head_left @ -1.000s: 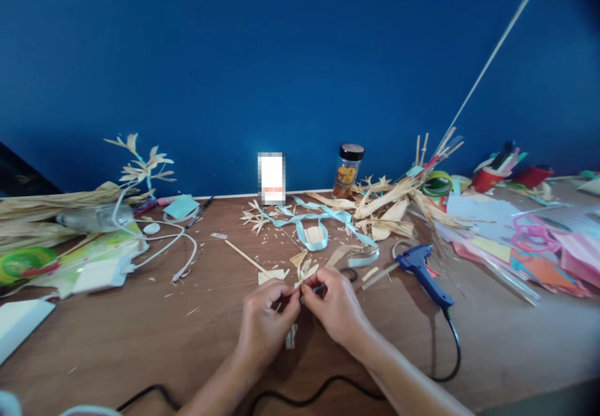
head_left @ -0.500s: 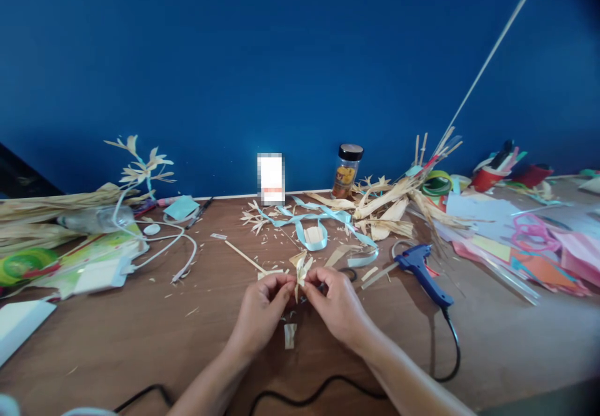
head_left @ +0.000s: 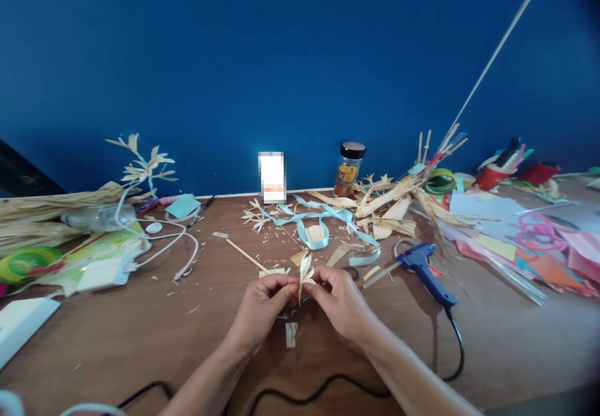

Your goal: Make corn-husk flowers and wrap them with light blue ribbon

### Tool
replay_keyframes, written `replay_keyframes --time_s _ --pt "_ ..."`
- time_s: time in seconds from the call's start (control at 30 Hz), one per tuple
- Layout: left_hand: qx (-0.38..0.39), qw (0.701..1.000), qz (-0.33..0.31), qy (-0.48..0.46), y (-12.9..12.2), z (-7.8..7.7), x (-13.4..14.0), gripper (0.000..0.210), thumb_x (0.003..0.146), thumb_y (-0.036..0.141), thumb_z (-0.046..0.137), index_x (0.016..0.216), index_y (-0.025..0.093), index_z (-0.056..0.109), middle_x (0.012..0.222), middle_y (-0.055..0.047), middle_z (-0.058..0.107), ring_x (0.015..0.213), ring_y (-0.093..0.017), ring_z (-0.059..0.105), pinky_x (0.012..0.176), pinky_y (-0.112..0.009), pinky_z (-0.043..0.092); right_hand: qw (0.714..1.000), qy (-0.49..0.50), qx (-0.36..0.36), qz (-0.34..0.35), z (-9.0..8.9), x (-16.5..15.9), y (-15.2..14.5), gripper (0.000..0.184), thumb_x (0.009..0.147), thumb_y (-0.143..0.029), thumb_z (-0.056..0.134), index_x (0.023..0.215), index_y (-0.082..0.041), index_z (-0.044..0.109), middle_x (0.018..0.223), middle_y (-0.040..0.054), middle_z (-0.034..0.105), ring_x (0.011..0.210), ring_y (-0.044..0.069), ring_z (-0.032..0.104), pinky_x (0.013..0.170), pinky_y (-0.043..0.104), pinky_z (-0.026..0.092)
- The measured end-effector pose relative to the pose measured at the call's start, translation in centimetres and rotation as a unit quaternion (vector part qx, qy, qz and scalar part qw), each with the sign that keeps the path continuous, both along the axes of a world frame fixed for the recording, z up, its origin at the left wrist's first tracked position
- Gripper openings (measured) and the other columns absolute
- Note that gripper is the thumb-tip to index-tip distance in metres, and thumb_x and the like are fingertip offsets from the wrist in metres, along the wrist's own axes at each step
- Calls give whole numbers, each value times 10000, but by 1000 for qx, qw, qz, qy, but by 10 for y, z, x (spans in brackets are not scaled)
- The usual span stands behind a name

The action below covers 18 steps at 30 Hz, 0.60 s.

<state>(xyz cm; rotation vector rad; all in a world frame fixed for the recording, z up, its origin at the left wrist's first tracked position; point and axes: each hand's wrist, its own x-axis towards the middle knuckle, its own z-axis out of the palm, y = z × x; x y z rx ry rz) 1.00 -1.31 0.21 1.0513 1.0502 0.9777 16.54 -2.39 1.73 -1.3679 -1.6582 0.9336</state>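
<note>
Between my two hands, just above the brown table, is a small pale flower of dried husk petals. My right hand pinches it from the right with thumb and forefinger. The closed fingertips of my left hand meet its lower left side. A small cut piece of husk lies on the table below the hands. Behind them are a thin stick and a curling light-blue ribbon.
To the right lies a blue glue gun with its black cord. A jar with a black lid stands by the wall near piled dried husks. White cables and a green tape roll are at left.
The flower is turned slightly and sits a little further right, its petals showing more. Both hands keep nearly the same place, and the whole view has shifted a little.
</note>
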Motion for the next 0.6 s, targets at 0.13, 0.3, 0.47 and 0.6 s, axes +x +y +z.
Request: replay_keyframes --time_s 0.13,0.3,0.47,0.6 --pt "4 1000 3 12 0 -1 -1 140 670 253 643 728 127 664 537 12 563 516 -86 464 503 -194 367 1000 2 5 0 -1 0 0 150 779 -214 497 700 -158 612 644 -5 606 639 134 508 586 208 365" --pt "26 999 3 40 0 -1 -1 153 674 266 636 719 126 676 527 14 556 499 -87 451 483 -194 354 1000 5 9 5 2 -1 -1 150 769 -166 482 680 -161 603 636 -9 605 639 133 514 593 210 371" --pt "51 996 4 72 -1 -4 0 179 666 280 641 740 126 693 563 -8 597 511 -101 477 485 -202 366 1000 -21 14 -9 1 -1 0 140 752 -146 485 706 -161 616 671 11 618 660 146 528 601 221 376" --pt "48 995 14 85 -1 -5 1 201 662 284 640 765 122 698 556 -8 599 501 -101 475 476 -201 365 999 -47 18 -18 0 -1 0 124 754 -159 492 717 -166 609 702 19 611 691 155 535 622 229 373"
